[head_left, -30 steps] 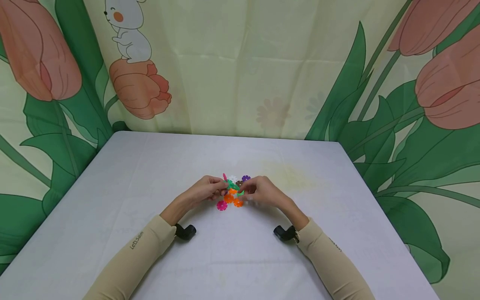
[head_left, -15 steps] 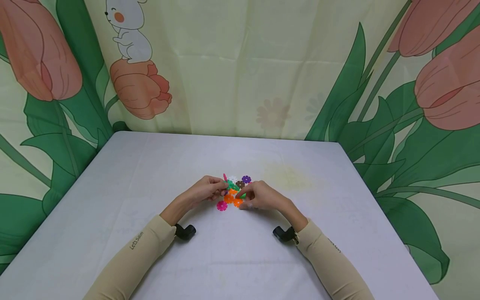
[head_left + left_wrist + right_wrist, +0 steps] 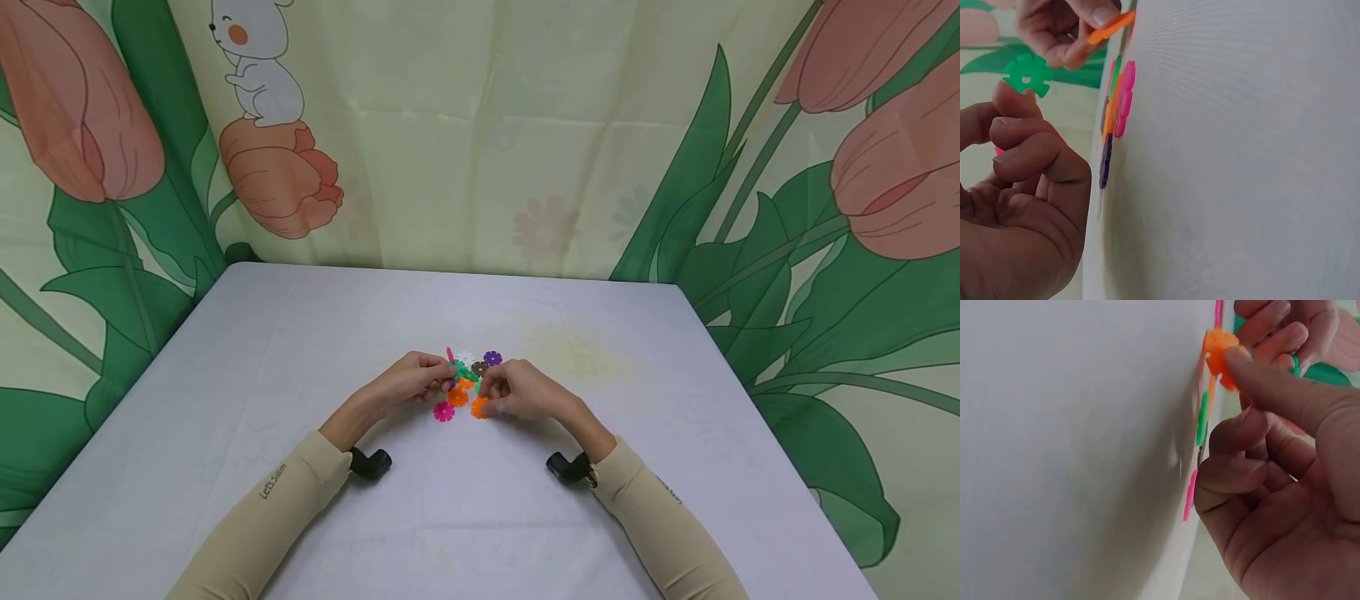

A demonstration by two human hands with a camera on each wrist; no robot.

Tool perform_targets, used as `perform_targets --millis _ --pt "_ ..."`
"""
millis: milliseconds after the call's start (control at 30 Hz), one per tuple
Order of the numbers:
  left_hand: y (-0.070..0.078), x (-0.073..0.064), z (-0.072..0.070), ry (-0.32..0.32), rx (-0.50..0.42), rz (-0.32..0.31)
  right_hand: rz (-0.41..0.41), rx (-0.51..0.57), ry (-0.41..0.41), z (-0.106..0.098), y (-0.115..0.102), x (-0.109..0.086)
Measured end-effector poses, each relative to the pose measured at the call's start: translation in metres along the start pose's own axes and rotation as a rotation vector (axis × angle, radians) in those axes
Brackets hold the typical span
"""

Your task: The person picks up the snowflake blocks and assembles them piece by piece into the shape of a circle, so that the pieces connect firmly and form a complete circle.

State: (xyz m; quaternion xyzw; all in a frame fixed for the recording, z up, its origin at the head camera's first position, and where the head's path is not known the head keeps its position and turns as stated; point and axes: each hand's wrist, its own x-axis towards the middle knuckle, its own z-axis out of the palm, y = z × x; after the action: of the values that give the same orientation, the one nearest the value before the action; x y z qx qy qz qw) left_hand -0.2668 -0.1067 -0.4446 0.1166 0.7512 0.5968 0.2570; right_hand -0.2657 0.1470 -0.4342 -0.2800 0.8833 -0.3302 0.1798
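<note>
In the head view my left hand (image 3: pixel 411 379) pinches a green snowflake disc (image 3: pixel 460 367), and a pink disc (image 3: pixel 450 353) stands edge-on just behind it. Whether those two are joined I cannot tell. The left wrist view shows the green disc (image 3: pixel 1029 76) with its notched rim and central hole, above the curled fingers. My right hand (image 3: pixel 528 390) holds an orange snowflake disc (image 3: pixel 480 407) between thumb and finger. That orange disc (image 3: pixel 1219 353) is raised off the table in the right wrist view, partly covered by the thumb.
Several loose discs lie between the hands on the white-covered table (image 3: pixel 450 517): another orange disc (image 3: pixel 457 397), a pink disc (image 3: pixel 444 412), a brown disc (image 3: pixel 480 367), a purple disc (image 3: pixel 492 358) and a white disc (image 3: pixel 466 357). A tulip-print curtain (image 3: pixel 450 167) hangs behind.
My right hand has moved from the right side of the pile toward its near side and picked up an orange disc. The left hand stays in place with the green disc.
</note>
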Motion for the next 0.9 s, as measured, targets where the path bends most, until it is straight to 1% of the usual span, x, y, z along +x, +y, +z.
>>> perform_targets --millis 133,367,633,900 --pt "0.001 -0.001 0.0 -0.001 0.0 -0.002 0.011 0.005 -0.01 -0.004 0.0 -0.002" --pt "0.0 0.0 0.0 0.005 0.011 -0.004 -0.01 0.005 -0.029 -0.01 0.003 -0.004" --pt "0.001 0.0 0.0 0.009 0.008 -0.015 -0.007 0.004 -0.06 -0.014 0.001 -0.007" --pt "0.001 0.0 -0.001 0.002 0.016 -0.011 0.016 -0.043 -0.108 -0.015 -0.003 -0.009"
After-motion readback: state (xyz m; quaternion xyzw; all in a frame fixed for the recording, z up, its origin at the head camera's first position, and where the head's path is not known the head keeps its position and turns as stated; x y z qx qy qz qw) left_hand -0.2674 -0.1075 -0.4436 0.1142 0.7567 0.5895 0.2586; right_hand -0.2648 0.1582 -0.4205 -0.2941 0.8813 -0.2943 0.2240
